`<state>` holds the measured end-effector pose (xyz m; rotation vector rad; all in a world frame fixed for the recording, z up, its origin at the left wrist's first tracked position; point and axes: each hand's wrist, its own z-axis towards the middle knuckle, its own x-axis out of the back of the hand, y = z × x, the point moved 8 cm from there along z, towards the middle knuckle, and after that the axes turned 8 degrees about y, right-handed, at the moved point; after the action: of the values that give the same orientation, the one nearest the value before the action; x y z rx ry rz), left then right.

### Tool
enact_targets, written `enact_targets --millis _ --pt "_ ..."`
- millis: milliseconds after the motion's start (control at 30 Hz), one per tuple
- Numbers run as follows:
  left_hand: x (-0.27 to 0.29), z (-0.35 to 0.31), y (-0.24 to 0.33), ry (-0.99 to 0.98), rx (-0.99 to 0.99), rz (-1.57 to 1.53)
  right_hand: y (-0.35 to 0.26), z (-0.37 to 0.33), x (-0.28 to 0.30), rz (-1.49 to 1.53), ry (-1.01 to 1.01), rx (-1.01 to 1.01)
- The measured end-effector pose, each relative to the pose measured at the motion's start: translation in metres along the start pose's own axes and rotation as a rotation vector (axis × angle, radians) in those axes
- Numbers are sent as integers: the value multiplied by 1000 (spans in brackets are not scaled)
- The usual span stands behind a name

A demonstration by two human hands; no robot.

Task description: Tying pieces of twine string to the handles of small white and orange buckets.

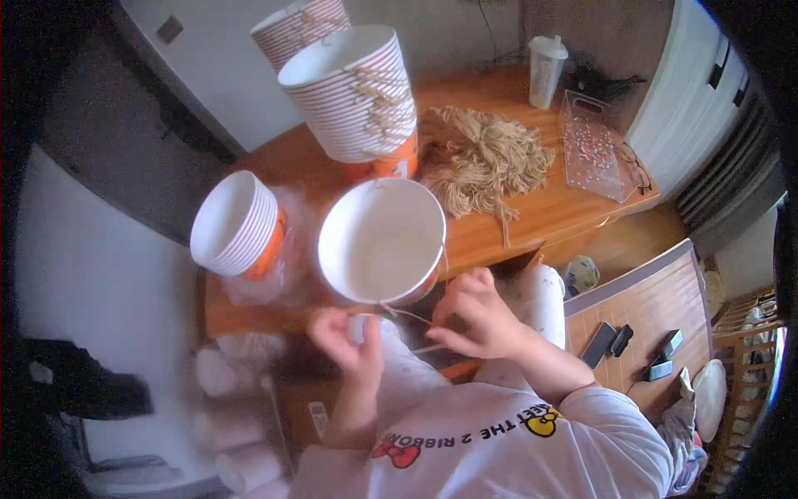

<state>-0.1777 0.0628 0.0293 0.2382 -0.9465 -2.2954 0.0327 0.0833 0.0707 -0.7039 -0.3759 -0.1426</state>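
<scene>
A white paper tub (378, 233) with orange on its outside stands tilted at the table's front edge, its mouth toward me. Thin tan string (403, 313) runs from its near rim to my right hand (478, 316), whose fingers are closed on it. Another stretch of string passes lower, toward my left hand (349, 339). That hand is just below the rim with its fingers curled; a small white patch shows between thumb and fingers, and I cannot make out what it grips. More string hangs along the tub's right side.
A tall tub stack (357, 100) with strings stands behind, another (301, 29) beyond it. Left is a shorter stack (237, 224) in clear plastic. A tan string heap (486, 158), lidded cup (546, 71), clear bag (590, 145) and glasses (638, 170) lie right. A phone (598, 343) rests lower right.
</scene>
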Motion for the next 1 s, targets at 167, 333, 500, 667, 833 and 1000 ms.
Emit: enact_targets --millis 167,333,500,667,833,1000 --pt "-15 31 32 -205 -378 376 32 -2 17 -162 -3 -202" --pt "-23 39 22 -557 -288 271 43 5 33 -383 -46 -300" --pt "-1 42 77 -722 -413 273 46 14 48 -74 -12 -345" --pt "1 50 126 -1020 -325 145 59 2 23 479 -131 -584" --pt "4 64 128 -1106 -365 219 75 -11 -14 608 -197 -599" --pt "18 116 150 -845 -427 395 85 -26 -5 610 199 -450"
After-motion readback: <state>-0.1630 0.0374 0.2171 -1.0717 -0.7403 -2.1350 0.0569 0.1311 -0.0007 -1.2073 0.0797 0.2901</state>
